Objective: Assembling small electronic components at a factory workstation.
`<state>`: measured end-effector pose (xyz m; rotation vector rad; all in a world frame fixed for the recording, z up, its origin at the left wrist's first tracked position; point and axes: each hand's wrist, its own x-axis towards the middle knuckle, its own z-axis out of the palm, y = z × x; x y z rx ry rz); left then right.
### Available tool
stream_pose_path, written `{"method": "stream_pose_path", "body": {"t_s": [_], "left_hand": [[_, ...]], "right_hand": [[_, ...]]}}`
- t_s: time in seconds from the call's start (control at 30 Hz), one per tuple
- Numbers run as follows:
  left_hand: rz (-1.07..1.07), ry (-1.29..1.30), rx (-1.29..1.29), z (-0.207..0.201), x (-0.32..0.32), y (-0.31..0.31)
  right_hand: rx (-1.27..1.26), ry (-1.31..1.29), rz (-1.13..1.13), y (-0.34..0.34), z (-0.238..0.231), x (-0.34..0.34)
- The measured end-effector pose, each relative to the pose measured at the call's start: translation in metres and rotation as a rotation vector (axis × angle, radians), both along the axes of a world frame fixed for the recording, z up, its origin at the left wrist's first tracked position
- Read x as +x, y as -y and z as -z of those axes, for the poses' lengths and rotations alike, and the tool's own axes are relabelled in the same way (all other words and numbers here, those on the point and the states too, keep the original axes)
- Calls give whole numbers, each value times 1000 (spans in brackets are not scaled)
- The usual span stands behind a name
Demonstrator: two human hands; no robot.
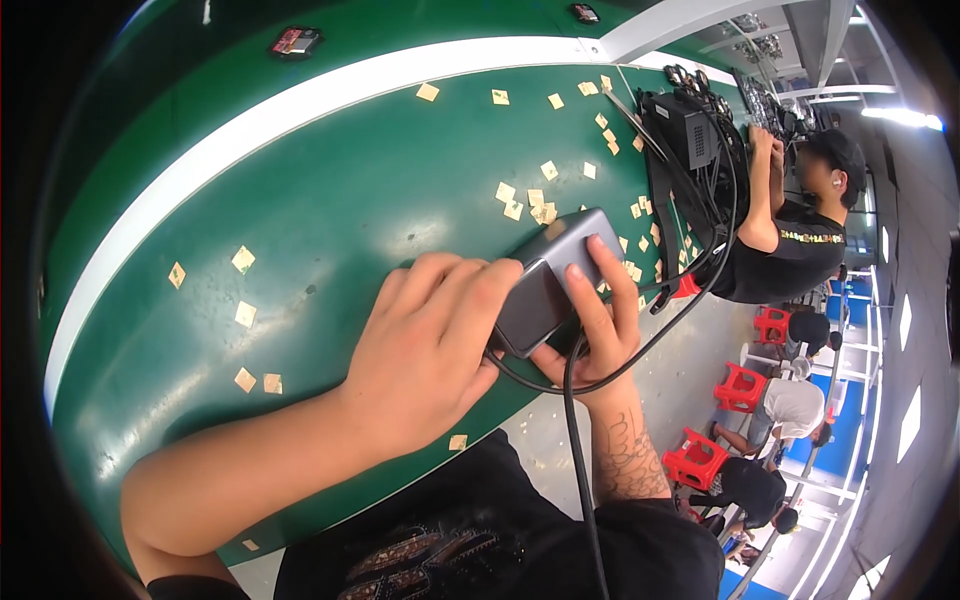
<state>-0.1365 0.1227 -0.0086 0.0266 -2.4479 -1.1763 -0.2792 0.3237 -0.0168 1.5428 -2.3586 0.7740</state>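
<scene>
Above the near edge of the green table [400,180] I hold a grey, box-shaped electronic device [570,250] with a glossy dark end, tilted. My left hand [430,335] is closed on its left side, with the thumb hidden. On the right side my right hand [612,325] grips it too, two fingers lying on its grey face and the thumb underneath. A black cable [580,470] loops around below the device and passes by my right hand, running down over my lap. Where its end joins is hidden by my hands.
Small yellowish square pieces [538,213] lie scattered on the table. At the right end sits a black vented box [688,130] among tangled cables. A white rail [200,130] borders the far side. Beyond, a co-worker [800,220] works at the table; red stools [740,387] stand on the floor.
</scene>
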Motion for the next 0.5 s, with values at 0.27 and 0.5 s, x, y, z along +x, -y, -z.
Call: {"method": "stream_pose_path", "body": {"t_s": [0.27,0.5], "left_hand": [[-16,-28,-46,2,-1,-2],[-3,-17,-36,1,-1,-1]], "right_hand": [[39,181,155,-3,-7,-20],[75,176,188,-9,-3,-22]]}}
